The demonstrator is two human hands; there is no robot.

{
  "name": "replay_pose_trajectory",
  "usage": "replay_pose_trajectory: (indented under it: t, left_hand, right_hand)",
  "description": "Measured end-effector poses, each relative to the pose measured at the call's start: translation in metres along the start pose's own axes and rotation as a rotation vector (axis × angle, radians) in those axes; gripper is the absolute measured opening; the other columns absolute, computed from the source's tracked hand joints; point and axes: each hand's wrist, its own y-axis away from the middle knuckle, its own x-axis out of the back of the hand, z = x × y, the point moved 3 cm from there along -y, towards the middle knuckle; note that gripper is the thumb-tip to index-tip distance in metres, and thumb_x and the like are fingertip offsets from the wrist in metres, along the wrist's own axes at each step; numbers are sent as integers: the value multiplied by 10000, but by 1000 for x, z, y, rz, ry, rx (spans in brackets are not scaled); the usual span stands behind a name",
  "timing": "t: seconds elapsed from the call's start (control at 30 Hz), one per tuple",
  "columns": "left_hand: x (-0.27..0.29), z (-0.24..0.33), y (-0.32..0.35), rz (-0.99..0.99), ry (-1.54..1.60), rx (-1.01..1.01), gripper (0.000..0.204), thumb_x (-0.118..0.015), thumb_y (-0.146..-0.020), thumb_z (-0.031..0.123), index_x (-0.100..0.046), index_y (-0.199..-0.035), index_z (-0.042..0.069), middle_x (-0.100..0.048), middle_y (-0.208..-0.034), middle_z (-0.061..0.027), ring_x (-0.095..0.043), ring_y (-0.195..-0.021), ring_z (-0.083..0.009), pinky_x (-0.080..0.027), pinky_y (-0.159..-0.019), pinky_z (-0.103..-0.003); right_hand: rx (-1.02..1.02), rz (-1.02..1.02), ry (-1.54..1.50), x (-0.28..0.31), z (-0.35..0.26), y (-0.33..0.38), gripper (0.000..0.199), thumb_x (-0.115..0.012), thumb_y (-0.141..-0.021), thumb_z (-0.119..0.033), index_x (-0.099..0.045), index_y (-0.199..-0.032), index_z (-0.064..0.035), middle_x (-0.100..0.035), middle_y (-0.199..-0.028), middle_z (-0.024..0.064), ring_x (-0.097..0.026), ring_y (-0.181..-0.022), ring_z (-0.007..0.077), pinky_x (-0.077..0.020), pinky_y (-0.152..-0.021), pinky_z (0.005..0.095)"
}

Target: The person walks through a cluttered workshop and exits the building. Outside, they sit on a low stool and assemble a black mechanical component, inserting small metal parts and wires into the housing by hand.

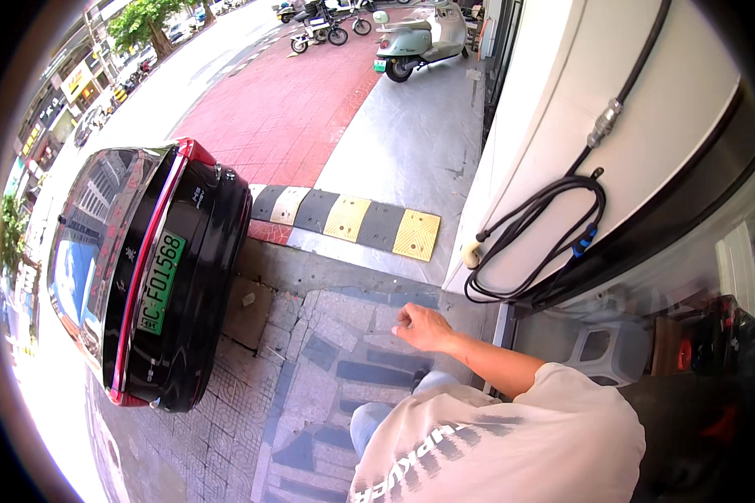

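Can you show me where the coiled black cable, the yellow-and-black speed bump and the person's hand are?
coiled black cable (535, 243), head view, on the hanging loops.
yellow-and-black speed bump (349, 220), head view, on a yellow segment.
right hand (421, 327), head view, on its back.

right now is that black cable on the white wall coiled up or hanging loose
Coiled up: the black cable hangs in several gathered loops from a hook on the white wall, its end dangling beside them.
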Motion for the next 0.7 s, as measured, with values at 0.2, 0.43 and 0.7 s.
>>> replay_pose_trajectory:
  t: [0.2,0.43,0.7]
  left_hand:
    - [-92,165,-100,-44,163,147,434,-629,-941,440,-665,-1169,74,-697,-1080,-176,-692,-980,-354,-546,-824,-508]
    - [-114,453,-271,-69,185,56,371,-601,-964,371,-640,-1129,41,-699,-985,-162,-694,-939,-339,-569,-739,-497]
    - [-222,1022,-227,-228,72,-686,234,-530,-1041,237,-591,-1191,68,-669,-903,-42,-632,-686,-119,-494,-543,-250]
  right_hand:
    - [98,16,-154,52,-36,-195,399,-707,-890,-372,-635,-1067,-21,-688,-1020,138,-669,-890,293,-520,-784,414]
    - [-588,156,116,21,184,-322,504,-723,-876,-419,-665,-1169,-12,-696,-1124,198,-663,-1075,363,-517,-940,460]
    - [-1791,712,-533,35,343,-225,389,-693,-908,-358,-642,-1158,-65,-659,-966,111,-641,-693,265,-507,-526,406]
